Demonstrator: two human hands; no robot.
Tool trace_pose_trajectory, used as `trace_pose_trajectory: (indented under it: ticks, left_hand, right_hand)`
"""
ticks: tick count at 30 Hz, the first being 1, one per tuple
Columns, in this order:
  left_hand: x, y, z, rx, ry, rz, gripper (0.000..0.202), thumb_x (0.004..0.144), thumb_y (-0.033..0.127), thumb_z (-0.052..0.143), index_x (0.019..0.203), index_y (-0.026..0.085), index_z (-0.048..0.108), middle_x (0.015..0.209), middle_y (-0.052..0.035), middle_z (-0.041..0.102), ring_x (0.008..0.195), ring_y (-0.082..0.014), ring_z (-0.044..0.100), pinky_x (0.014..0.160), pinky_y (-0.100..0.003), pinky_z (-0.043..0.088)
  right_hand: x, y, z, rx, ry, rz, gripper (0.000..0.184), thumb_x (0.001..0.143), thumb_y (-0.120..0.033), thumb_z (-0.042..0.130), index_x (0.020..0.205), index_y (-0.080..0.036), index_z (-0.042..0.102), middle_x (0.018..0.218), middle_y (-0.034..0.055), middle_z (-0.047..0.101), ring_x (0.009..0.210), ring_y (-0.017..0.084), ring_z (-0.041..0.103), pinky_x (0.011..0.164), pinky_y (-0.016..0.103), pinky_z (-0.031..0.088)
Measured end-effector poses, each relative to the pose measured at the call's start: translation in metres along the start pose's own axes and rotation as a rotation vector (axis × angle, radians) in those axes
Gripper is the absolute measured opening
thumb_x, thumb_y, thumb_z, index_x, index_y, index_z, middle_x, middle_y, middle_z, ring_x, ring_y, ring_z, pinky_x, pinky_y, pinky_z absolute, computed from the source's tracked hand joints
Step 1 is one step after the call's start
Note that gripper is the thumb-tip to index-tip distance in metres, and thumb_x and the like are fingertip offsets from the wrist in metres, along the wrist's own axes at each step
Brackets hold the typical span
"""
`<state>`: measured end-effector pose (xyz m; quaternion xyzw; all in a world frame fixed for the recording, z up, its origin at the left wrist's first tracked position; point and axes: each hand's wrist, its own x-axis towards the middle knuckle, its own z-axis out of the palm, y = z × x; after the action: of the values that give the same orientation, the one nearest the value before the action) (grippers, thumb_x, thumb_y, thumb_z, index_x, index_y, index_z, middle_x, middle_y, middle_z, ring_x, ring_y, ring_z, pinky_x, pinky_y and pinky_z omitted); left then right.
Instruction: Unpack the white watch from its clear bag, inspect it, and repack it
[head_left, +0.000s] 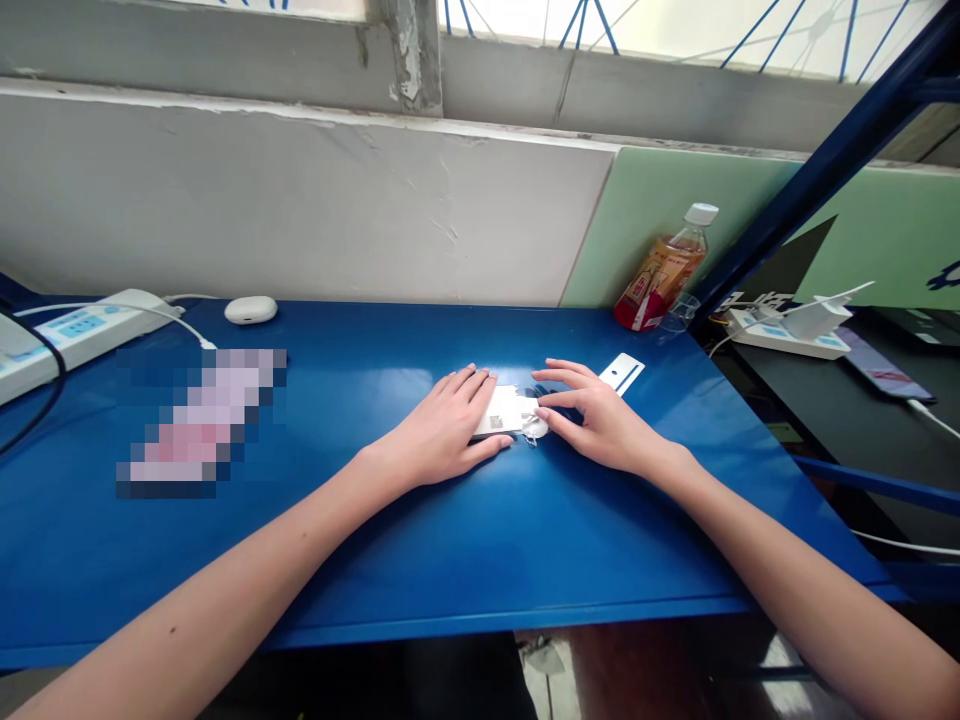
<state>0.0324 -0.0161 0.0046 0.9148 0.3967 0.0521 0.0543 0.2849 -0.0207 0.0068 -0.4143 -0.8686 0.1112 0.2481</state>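
Observation:
A small stack of white cards or tags (504, 410) lies on the blue table (480, 540) near its middle. My left hand (442, 430) rests flat on the left part of the stack, fingers stretched out. My right hand (596, 415) lies beside the stack on the right, fingers extended and touching its right edge, where a small white piece with a thin string (534, 430) shows. Neither hand grips anything that I can see.
A white strip with a blue line (622, 372) lies just behind my right hand. A drink bottle (664, 270) stands at the back right, a white earbud case (250, 310) at the back left. Power strips sit far left (75, 330) and right (780, 335).

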Motion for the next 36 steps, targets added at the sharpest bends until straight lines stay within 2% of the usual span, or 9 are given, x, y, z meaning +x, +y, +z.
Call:
trace_pose_trajectory:
  ticks: [4,10,15,18,21,25,31,34,36]
  left_hand:
    - [0.001,-0.001,0.002,0.011,0.004,-0.042,0.082,0.098,0.064,0.041,0.149,0.001,0.035,0.157,-0.0253,0.034,0.149,-0.0394,0.025,0.119,-0.051,0.025]
    - [0.002,0.0,0.003,-0.029,0.044,-0.018,0.07,0.098,0.061,0.043,0.142,0.006,0.042,0.152,-0.0234,0.043,0.147,-0.0374,0.031,0.118,-0.053,0.027]
    - [0.002,0.002,0.002,-0.054,0.058,-0.005,0.066,0.101,0.059,0.039,0.14,0.006,0.044,0.148,-0.0231,0.048,0.145,-0.0366,0.034,0.117,-0.053,0.028]
    - [0.001,0.003,0.001,-0.047,0.049,-0.004,0.067,0.101,0.059,0.036,0.142,0.007,0.043,0.149,-0.0227,0.047,0.146,-0.0367,0.033,0.117,-0.054,0.028]
    - [0.0,0.003,0.002,-0.024,0.026,0.0,0.072,0.101,0.06,0.037,0.149,0.006,0.037,0.154,-0.0214,0.041,0.149,-0.0372,0.027,0.118,-0.053,0.024]
    - [0.0,0.004,0.002,-0.016,-0.024,-0.02,0.08,0.101,0.065,0.029,0.156,0.007,0.026,0.162,-0.0194,0.028,0.152,-0.0384,0.017,0.119,-0.054,0.02]
    - [0.001,0.005,0.003,0.01,-0.034,-0.047,0.073,0.104,0.06,0.024,0.156,0.01,0.028,0.161,-0.0188,0.03,0.151,-0.037,0.02,0.119,-0.054,0.02]
    - [0.001,0.006,0.004,0.021,-0.031,-0.052,0.073,0.103,0.06,0.026,0.155,0.009,0.031,0.161,-0.0194,0.031,0.151,-0.0369,0.022,0.119,-0.053,0.02]
    - [0.001,0.006,0.004,0.025,-0.027,-0.054,0.072,0.103,0.06,0.027,0.154,0.009,0.032,0.16,-0.0196,0.032,0.15,-0.0366,0.025,0.119,-0.053,0.021]
  right_hand:
    - [0.0,-0.003,-0.001,0.004,-0.024,0.028,0.028,0.097,-0.028,0.054,0.092,-0.02,0.08,0.13,0.0121,0.068,0.137,0.034,0.049,0.109,0.056,0.045]
    - [-0.001,-0.012,0.0,0.09,-0.072,0.017,0.035,0.102,-0.033,0.046,0.101,-0.019,0.078,0.138,0.0132,0.063,0.14,0.033,0.045,0.113,0.056,0.04]
    - [-0.004,-0.02,0.001,0.159,-0.176,0.011,0.043,0.103,-0.043,0.041,0.124,-0.015,0.068,0.156,0.0155,0.044,0.152,0.032,0.025,0.121,0.056,0.027]
    - [-0.005,-0.02,0.002,0.197,-0.235,0.035,0.046,0.103,-0.048,0.04,0.122,-0.017,0.068,0.161,0.0133,0.036,0.154,0.032,0.014,0.122,0.057,0.023]
    - [-0.005,-0.018,0.003,0.209,-0.248,0.044,0.046,0.102,-0.049,0.041,0.122,-0.018,0.068,0.163,0.012,0.032,0.155,0.033,0.011,0.122,0.058,0.022]
    - [-0.003,-0.012,0.002,0.179,-0.179,0.036,0.041,0.103,-0.045,0.042,0.111,-0.02,0.073,0.158,0.0118,0.041,0.153,0.034,0.019,0.119,0.06,0.028]
    - [-0.002,-0.003,0.0,-0.062,0.157,0.092,0.028,0.096,-0.034,0.055,0.106,-0.018,0.075,0.135,0.0163,0.064,0.14,0.037,0.044,0.111,0.063,0.041]
    - [-0.002,0.0,0.002,-0.142,0.12,0.114,0.027,0.095,-0.029,0.054,0.093,-0.016,0.078,0.125,0.0174,0.07,0.138,0.039,0.047,0.108,0.062,0.045]
    - [-0.002,-0.001,0.004,-0.115,0.093,0.102,0.026,0.094,-0.027,0.054,0.091,-0.016,0.077,0.121,0.016,0.073,0.135,0.038,0.05,0.107,0.06,0.047]
